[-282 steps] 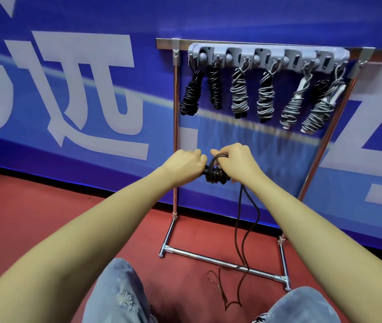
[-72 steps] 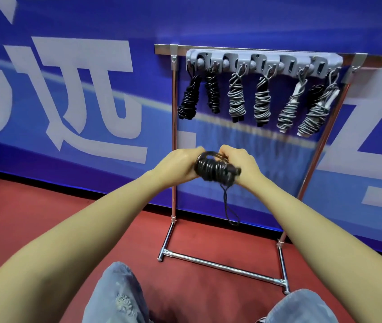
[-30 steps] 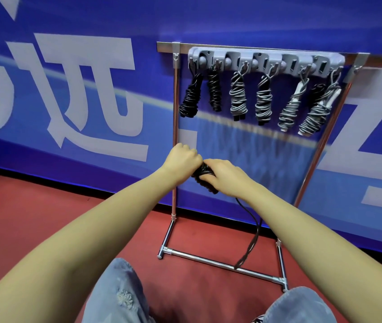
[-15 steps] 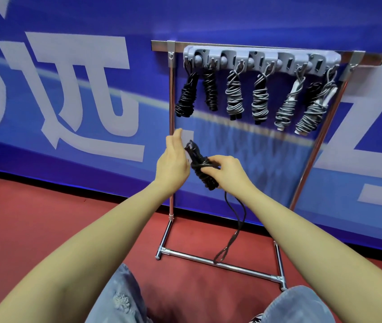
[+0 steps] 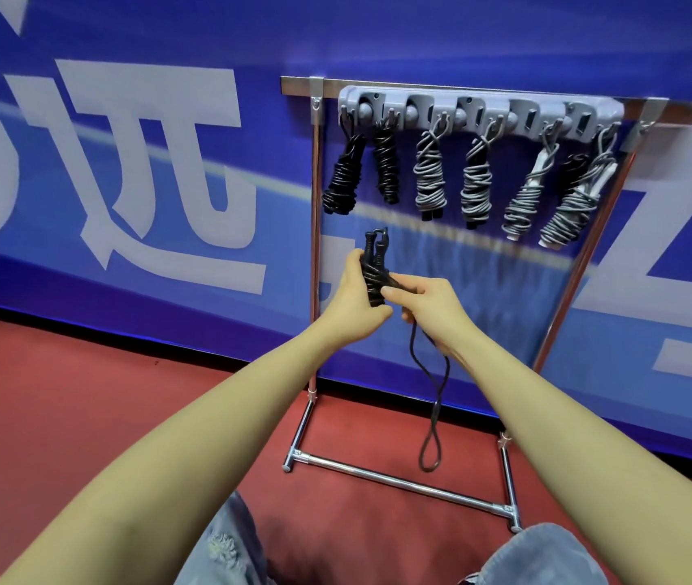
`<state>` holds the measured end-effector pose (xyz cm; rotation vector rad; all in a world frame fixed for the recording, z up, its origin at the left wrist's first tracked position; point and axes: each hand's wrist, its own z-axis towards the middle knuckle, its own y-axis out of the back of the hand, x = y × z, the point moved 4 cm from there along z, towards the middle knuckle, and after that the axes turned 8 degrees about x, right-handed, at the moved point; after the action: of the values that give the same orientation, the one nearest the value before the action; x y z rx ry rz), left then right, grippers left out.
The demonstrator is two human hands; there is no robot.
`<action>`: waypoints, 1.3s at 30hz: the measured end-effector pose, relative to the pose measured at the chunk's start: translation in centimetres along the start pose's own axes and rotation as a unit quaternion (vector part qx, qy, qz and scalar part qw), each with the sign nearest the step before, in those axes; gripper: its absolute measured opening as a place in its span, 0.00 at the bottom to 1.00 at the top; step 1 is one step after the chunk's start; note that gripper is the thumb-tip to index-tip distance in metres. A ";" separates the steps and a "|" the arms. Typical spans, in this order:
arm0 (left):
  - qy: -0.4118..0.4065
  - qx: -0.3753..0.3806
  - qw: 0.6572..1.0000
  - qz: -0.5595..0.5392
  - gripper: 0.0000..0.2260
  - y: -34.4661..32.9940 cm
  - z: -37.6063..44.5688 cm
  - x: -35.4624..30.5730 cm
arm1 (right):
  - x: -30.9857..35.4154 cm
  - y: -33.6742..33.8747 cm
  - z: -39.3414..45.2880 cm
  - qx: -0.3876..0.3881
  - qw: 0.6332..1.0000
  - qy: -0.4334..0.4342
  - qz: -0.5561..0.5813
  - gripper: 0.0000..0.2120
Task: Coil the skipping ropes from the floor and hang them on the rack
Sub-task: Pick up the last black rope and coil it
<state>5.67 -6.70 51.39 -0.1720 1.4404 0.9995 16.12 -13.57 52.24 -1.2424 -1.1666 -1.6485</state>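
I see the left hand (image 5: 352, 301) gripping the black skipping rope (image 5: 375, 268) bundle upright, handles at twelve o'clock, so turns stack. The right hand (image 5: 428, 308) pinches the loose tail (image 5: 432, 415) hanging toward six o'clock, below the rack (image 5: 479, 116), probably for a final wrap.

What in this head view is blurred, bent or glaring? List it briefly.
Head view: wide-angle bend tilts the rack posts and curves the banner; the banner's lettering looks soft and smeared. The left hand, right hand and black rope are fairly sharp. Bright highlights run along the rack's chrome base bar; lighting is even, shadows faint.
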 end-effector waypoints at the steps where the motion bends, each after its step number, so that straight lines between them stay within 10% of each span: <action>1: 0.002 -0.005 1.000 -0.002 0.33 0.1 0.1 0.0 | 0.0 0.0 -0.1 0.009 1.000 0.005 -0.008 0.15; 12: 0.097 -0.089 0.984 0.116 0.17 1.9 0.8 0.4 | 0.6 0.2 0.1 0.042 0.969 0.046 -0.237 0.08; 24: -0.046 0.013 0.978 0.203 0.14 3.5 0.3 -1.9 | 0.0 0.4 1.6 0.170 0.929 0.016 -0.328 0.06; 33: -0.079 0.173 0.841 0.507 0.07 2.9 0.5 -1.8 | 3.1 1.0 4.5 0.160 0.699 0.160 -0.678 0.06; 39: 0.016 0.163 0.776 0.609 0.07 1.8 1.4 -0.8 | 3.4 -1.0 4.1 0.102 0.691 0.141 -0.702 0.06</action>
<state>5.65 -5.05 53.22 1.1628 1.6983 1.7150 15.49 -9.45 55.75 0.3757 -2.2122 -2.4183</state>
